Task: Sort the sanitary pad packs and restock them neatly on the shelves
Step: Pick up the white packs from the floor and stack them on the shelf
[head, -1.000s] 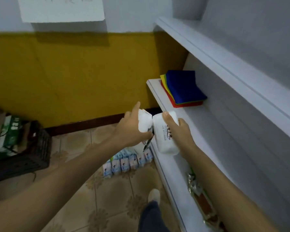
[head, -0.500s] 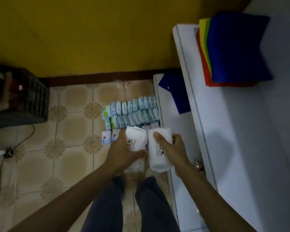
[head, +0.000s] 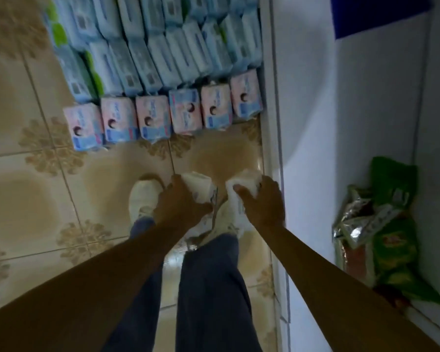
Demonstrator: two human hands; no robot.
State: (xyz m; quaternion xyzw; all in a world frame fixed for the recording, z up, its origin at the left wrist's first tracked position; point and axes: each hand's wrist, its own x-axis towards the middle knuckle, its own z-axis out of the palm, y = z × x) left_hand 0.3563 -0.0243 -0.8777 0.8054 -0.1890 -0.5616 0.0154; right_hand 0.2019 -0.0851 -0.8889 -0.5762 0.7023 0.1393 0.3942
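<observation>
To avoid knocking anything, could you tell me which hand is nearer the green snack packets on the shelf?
Right. The right hand, gripping a white pack, is by the shelf edge, left of the green snack packets; the left hand is farther left, above a shoe.

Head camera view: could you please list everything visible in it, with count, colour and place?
Pink packs: six, pink with blue, in the nearest row on the floor.
Blue packs: many, too crowded to count, light blue and some with green, in rows behind the pink row.
Left white pack: one, white, held low over the floor.
Right white pack: one, white, beside the first.
Shelf: one, white, on the right.
Blue sheet: one, dark blue, at the top right.
Snack bags: several, green and silver, on the shelf at the right.
Floor tiles: beige, patterned.
Shoes: two, white.
Trousers: blue.
Left hand: grips the left white pack.
Right hand: grips the right white pack.
</observation>
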